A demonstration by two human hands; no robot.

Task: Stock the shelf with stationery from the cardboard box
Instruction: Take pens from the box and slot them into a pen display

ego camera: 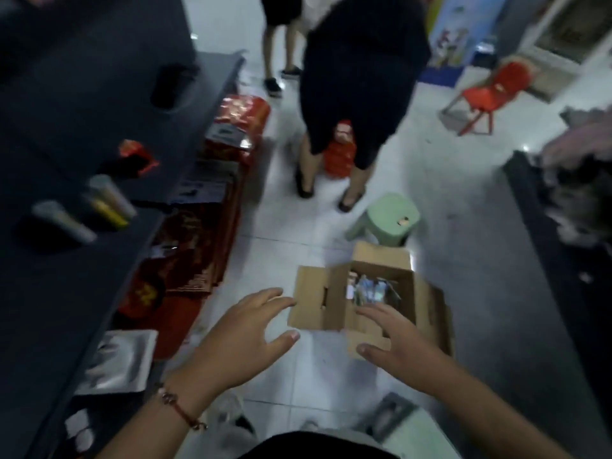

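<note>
Running down the left side, a dark grey tiered shelf unit (99, 134) holds a few blurred tubes and red packets on its boards. The white tiled floor (470, 293) spreads beside it, and a person in dark clothing (361, 77) stands on it further off, with a red bag hanging near the legs. A red plastic chair (486, 94) sits well apart to the right. Red patterned packages (212, 210) are stacked along the foot of the shelf. The open brown cardboard box (334, 299) rests on the floor in front of the wearer, flaps spread outward, with small stationery packs (371, 289) standing inside, too blurred to tell apart. A pale green plastic stool (387, 217) stands just beyond the box. The left hand (245, 329), a red cord bracelet (178, 405) at its wrist, hovers near the box's left flap with fingers spread and nothing held. The right hand (394, 339) reaches over the box's near edge, fingers likewise extended, gripping nothing.
</note>
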